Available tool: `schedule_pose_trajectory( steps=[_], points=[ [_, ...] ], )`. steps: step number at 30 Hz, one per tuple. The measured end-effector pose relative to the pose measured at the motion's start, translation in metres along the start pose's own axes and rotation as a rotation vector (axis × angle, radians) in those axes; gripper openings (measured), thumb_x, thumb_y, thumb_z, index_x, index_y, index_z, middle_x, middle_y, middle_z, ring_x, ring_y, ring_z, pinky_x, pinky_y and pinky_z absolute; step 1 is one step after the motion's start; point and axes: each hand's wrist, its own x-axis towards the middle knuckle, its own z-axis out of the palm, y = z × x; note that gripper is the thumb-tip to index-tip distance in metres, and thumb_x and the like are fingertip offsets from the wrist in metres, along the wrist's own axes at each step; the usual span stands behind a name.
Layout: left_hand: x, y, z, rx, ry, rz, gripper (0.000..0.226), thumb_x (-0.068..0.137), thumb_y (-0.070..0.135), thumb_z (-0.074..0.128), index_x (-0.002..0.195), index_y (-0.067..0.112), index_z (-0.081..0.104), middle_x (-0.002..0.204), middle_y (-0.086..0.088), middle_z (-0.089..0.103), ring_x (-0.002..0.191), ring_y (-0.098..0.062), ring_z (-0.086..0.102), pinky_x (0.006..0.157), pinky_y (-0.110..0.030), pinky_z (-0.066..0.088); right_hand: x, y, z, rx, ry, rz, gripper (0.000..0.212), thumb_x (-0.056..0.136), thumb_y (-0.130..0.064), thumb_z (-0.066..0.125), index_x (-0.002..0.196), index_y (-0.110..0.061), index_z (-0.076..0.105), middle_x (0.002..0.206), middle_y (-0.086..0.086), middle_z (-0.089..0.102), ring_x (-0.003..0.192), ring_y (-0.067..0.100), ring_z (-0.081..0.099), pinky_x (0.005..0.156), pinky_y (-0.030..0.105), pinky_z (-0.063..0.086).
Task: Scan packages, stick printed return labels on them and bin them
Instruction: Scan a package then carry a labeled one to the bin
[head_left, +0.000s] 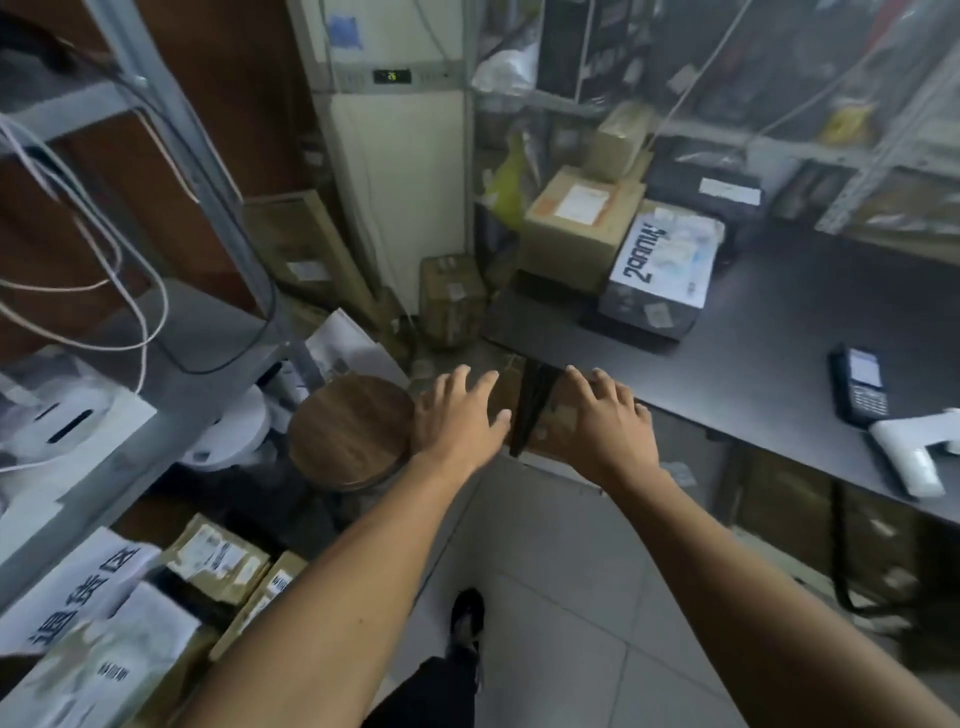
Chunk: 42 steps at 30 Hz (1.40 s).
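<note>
Reaching out with both hands here, left hand and right hand both spread and holding nothing, stretched toward a cardboard box low on the floor under the near corner of the dark surface. Looks like the fetch-a-package step, before any scanning. More packages sit far back on the surface: a brown box just beside a printed carton. The handheld scanner lies at the right, so next is probably gripping the box and lifting it up there.
</note>
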Motion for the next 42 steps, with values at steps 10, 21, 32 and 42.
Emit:
schedule_pose_trajectory(
  steps=[10, 21, 32, 42],
  points=[
    [0.152, 0.071, -0.029, -0.075, -0.028, 0.166, 0.059, 0.099, 0.050, 0.047, 0.152, 0.032, 0.031, 0.159, -0.004, 0.027, 0.145, -0.027, 0.024, 0.112, -0.047, 0.033, 0.119, 0.050, -0.052, 0.036, 0.087, 0.207, 0.074, 0.092, -0.056, 0.050, 0.154, -0.029, 0.020, 0.158, 0.010, 0.026, 0.142, 0.033, 0.028, 0.109, 0.050, 0.035],
    [0.254, 0.152, 0.003, -0.125, -0.161, 0.219, 0.059, 0.099, 0.054, 0.044, 0.152, 0.042, 0.023, 0.152, -0.006, 0.033, 0.135, -0.028, 0.035, 0.101, -0.045, 0.040, 0.196, 0.137, -0.061, 0.160, 0.102, 0.369, 0.070, 0.093, -0.054, 0.049, 0.153, -0.032, 0.021, 0.157, 0.010, 0.026, 0.139, 0.032, 0.030, 0.105, 0.048, 0.040],
    [0.337, 0.198, 0.076, -0.372, -0.259, -0.064, 0.053, 0.099, 0.049, 0.047, 0.149, 0.048, 0.030, 0.152, -0.003, 0.039, 0.134, -0.028, 0.044, 0.105, -0.041, 0.041, 0.299, 0.233, -0.030, 0.583, -0.037, 0.390, 0.072, 0.094, -0.052, 0.053, 0.154, -0.037, 0.017, 0.152, 0.013, 0.030, 0.135, 0.034, 0.040, 0.106, 0.045, 0.040],
    [0.334, 0.201, 0.114, -0.539, -0.313, -0.020, 0.052, 0.092, 0.045, 0.062, 0.139, 0.054, 0.041, 0.124, 0.003, 0.035, 0.120, -0.020, 0.049, 0.103, -0.025, 0.038, 0.284, 0.263, -0.004, 0.767, -0.146, 0.403, 0.079, 0.094, -0.048, 0.058, 0.155, -0.039, 0.009, 0.152, 0.003, 0.038, 0.135, 0.023, 0.043, 0.106, 0.039, 0.037]
  ],
)
